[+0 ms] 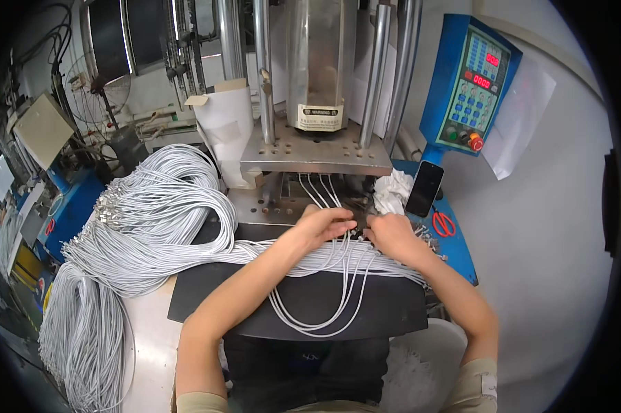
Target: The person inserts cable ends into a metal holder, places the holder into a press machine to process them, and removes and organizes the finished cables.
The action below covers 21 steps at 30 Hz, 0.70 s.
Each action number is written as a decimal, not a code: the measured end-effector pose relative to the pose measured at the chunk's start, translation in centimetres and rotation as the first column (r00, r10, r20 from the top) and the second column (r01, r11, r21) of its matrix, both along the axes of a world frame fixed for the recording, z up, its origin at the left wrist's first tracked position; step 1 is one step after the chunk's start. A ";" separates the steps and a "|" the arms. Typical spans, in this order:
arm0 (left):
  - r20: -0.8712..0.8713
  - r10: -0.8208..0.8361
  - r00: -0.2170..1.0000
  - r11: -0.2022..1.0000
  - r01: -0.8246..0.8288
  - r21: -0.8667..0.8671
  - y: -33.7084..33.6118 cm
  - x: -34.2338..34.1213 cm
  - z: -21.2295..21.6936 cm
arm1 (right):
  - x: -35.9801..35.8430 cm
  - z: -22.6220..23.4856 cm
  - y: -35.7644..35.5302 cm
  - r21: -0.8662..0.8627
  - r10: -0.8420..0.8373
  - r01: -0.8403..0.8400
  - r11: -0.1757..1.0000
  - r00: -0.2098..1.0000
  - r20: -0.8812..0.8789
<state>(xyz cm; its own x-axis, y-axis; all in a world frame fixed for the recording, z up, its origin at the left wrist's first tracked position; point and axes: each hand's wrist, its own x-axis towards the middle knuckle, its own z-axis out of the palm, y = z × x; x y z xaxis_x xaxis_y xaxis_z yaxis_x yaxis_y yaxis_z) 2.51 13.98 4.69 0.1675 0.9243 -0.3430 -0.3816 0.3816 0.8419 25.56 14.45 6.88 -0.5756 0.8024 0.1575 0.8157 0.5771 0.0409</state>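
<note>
My left hand (319, 227) is closed with its fingertips around white cables (343, 265) in front of the press. My right hand (393, 237) is just to the right, fingers curled inward and closed. Its fingertips and anything in them are hidden. Small dark ends show between the two hands. From there several cables hang in a loop over the black work surface (235, 292). Behind the hands, a few white strands (324, 189) run into the opening under the steel press plate (317, 160). A long bundle of white cables (255, 253) lies crosswise beneath my hands.
Big coils of white cable (159, 199) pile up at left, and another bundle (83, 337) hangs lower. At right are a blue control panel (472, 89), a phone (425, 189), red-handled scissors (443, 224) and crumpled white cloth (392, 194). A white bin (448, 337) stands below.
</note>
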 end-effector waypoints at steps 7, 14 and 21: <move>0.077 -0.112 0.991 0.993 0.109 0.034 -2.0 -4.7 -1.9 | 0.1 1.2 3.4 -0.031 0.134 -0.156 0.987 0.918 -0.374; -0.147 -0.080 0.986 0.989 0.097 0.110 -1.9 -4.0 -2.1 | -8.4 -7.3 24.1 0.304 0.137 0.020 0.953 0.863 -0.486; -0.129 -0.038 0.991 0.981 0.061 0.183 -2.7 -3.5 -1.4 | -11.8 -9.9 27.0 -0.046 -0.011 -0.306 0.951 0.115 -0.993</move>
